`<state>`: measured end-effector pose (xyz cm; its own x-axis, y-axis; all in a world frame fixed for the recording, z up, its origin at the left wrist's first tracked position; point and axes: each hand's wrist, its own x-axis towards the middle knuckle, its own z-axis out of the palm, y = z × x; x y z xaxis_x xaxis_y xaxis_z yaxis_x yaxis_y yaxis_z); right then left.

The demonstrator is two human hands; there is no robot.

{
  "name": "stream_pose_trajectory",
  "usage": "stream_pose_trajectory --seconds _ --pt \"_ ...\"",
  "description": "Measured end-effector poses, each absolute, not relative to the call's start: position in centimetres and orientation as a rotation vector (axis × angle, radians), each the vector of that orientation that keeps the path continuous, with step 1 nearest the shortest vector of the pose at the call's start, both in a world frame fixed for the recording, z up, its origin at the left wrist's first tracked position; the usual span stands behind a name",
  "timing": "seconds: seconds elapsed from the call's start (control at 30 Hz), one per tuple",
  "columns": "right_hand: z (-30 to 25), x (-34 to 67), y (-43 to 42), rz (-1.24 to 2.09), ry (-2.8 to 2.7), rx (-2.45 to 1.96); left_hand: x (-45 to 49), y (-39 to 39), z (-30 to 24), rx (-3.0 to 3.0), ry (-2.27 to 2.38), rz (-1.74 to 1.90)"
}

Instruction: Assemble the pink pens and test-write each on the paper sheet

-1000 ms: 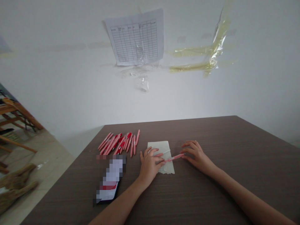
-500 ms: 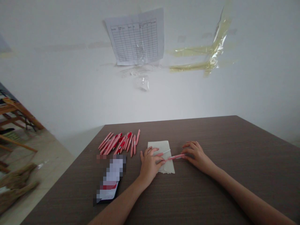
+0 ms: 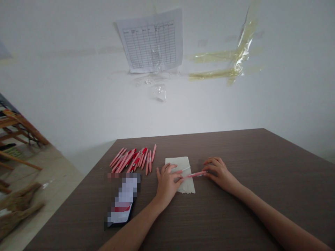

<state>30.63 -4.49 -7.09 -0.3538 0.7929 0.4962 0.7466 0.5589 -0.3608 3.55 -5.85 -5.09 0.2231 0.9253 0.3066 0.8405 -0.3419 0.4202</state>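
A pink pen lies across the right edge of a pale paper sheet on the brown table. My left hand rests on the sheet with its fingertips pinched on the pen's left end. Its right end is held by the closed fingers of my right hand. A thin white refill lies on the sheet just behind the pen.
A pile of several pink and red pens lies at the table's far left. A dark phone-like slab sits near the left edge. A printed form and yellowed tape hang on the wall. Wooden furniture stands on the left.
The pen has shifted very slightly leftward between my fingers. Both hands stay in place.
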Motion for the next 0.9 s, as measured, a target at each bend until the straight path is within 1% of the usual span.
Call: stream_pose_trajectory --seconds 0.23,0.5,0.9 --pt "-7.23 31.52 -3.88 0.015 -2.140 -1.228 3.62 -5.91 -4.93 2.293 1.770 0.839" --pt "-7.33 31.54 -3.75 0.081 -2.112 -1.220 3.68 -5.94 -5.04 2.272 1.772 0.853" --pt "-6.93 31.15 -4.17 0.087 -2.115 -1.201 3.44 -5.82 -5.28 2.303 1.722 0.872"
